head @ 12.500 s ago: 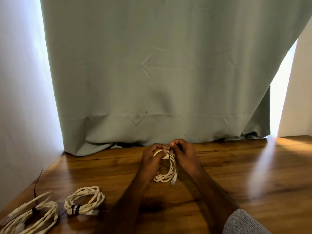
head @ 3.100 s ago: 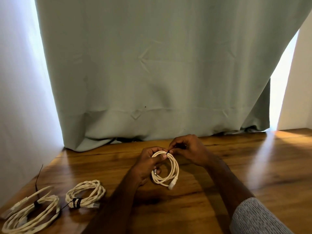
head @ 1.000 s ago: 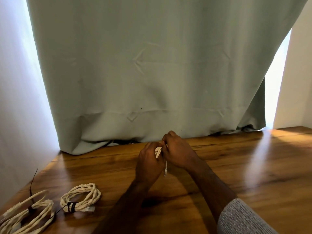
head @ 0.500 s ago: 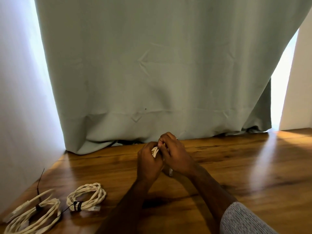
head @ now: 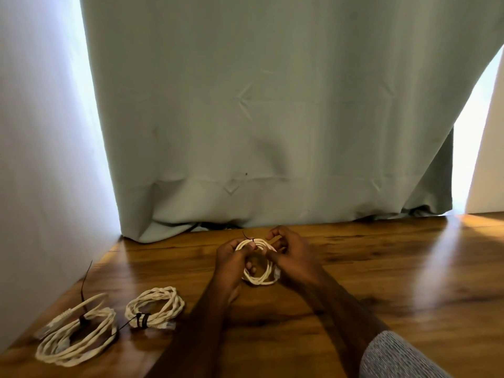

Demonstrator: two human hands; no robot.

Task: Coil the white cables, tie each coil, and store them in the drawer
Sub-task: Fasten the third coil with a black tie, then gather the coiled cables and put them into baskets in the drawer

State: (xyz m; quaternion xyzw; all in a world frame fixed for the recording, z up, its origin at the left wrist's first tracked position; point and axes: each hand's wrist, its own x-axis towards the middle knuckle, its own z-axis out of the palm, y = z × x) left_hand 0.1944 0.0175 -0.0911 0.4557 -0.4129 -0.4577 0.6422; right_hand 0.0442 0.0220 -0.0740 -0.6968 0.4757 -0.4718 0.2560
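Three coils of white twisted cable are seen on the brown wooden bench [head: 381, 268]. The small white coil [head: 259, 278] is held upright near the bench's middle, its lower edge close to or touching the wood. It is gripped at its upper left by the left hand [head: 231, 257], whose fingers [head: 249, 268] are curled through the loop, and pinched at its upper right by the right hand [head: 293, 256]. A thin black tie [head: 248, 237] is wrapped round the coil's top, one end sticking up. Well apart, at the bench's left, a medium coil bound with a black band [head: 154, 306] and a larger, looser coil with a black tie [head: 77, 334] are laid flat, side by side. A grey-green curtain [head: 259, 105] is hung behind the bench.
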